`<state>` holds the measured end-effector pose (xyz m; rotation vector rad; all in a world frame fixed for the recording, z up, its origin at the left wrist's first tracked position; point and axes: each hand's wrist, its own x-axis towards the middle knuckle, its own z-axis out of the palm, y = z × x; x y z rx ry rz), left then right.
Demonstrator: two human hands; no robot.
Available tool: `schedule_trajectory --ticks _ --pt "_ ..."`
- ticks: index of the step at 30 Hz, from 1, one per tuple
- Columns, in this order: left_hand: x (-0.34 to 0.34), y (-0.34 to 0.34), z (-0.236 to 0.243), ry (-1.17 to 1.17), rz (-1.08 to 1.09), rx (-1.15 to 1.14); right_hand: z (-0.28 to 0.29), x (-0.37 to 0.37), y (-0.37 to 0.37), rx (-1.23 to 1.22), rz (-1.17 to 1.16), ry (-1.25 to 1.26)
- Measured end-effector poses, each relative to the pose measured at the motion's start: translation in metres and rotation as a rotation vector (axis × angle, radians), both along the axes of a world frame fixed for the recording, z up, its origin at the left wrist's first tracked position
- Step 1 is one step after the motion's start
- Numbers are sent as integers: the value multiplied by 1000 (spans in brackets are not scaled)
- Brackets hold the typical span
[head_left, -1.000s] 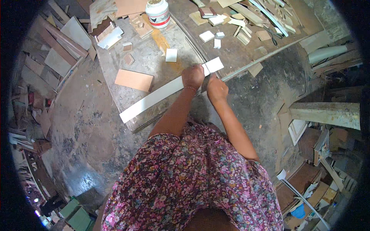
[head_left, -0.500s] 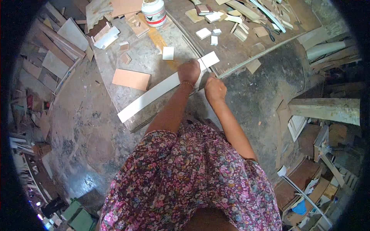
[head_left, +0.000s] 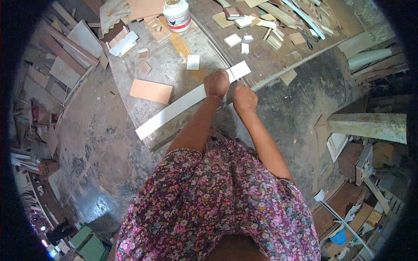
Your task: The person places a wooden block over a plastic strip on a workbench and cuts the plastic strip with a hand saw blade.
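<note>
A long white strip [head_left: 174,110] lies slantwise across the near part of the worktable. My left hand [head_left: 216,83] is closed over it and presses it down close to its far right end. Just right of it, my right hand [head_left: 245,99] is a fist beside the table's near edge. From this fist a thin dark blade [head_left: 231,75] seems to run across the strip; its handle is hidden by my fingers and I cannot make out its exact kind. An orange-pink rectangular board [head_left: 151,91] and a small white square piece [head_left: 193,62] lie beyond the strip.
A white tub [head_left: 177,17] with a red band stands at the table's back. Wood offcuts [head_left: 278,19], small white blocks [head_left: 233,40] and black-handled scissors [head_left: 309,41] lie on the adjoining brown board. Boards [head_left: 65,71] lean at far left; a post [head_left: 368,126] juts in at right.
My right hand has slid slightly forward, closer to the strip. My left hand stays pressed on the strip. The whole view has shifted a little.
</note>
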<state>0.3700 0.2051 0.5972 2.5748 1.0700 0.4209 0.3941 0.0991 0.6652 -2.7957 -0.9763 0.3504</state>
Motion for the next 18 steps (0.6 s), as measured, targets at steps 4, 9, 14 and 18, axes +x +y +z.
schedule_trajectory --ticks 4,9,14,18 --pt "-1 -2 6 49 61 -12 12 -9 -6 -34 5 7" --pt "3 -1 -1 50 16 56 -1 4 10 46 23 6" --pt "-2 -2 -2 -52 48 60 2 -5 -6 15 10 9" --pt "1 -2 7 -64 31 30 0 -2 5 39 -12 -4"
